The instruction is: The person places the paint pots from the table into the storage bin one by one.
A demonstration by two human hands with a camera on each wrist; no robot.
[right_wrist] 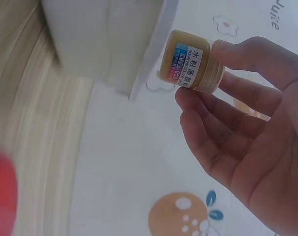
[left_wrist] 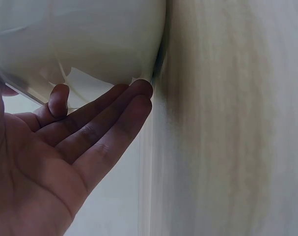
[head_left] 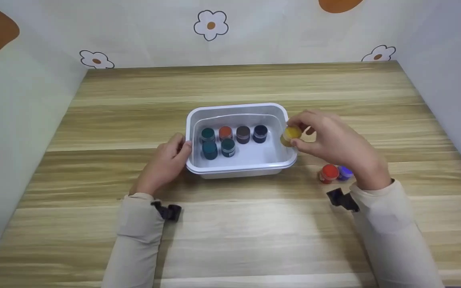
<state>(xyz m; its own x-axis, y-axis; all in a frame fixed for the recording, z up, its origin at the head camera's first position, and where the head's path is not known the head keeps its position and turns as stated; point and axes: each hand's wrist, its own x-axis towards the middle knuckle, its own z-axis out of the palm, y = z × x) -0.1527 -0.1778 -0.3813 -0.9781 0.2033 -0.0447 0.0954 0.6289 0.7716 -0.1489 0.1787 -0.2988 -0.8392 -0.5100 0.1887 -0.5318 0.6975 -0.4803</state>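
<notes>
A white plastic container [head_left: 250, 158] stands on the table. My left hand [head_left: 165, 162] holds it by the left side, thumb at the rim and the fingers along the outer wall, as the left wrist view shows. With thumb and fingertips, my right hand [head_left: 330, 138] pinches a yellow gouache paint jar [right_wrist: 188, 61] by its lid, raised at the container's right rim. Inside the container several paint jars stand upright in two rows: an orange one [head_left: 225, 132], a brown one [head_left: 243, 135], and dark green, teal and near-black ones.
Right of the container, a red paint jar [head_left: 329, 173] and a purple paint jar [head_left: 345, 173] stand on the wood-grain table [head_left: 254, 232], close to my right wrist. Pale walls with printed flowers [head_left: 211, 25] border the table at the back and sides.
</notes>
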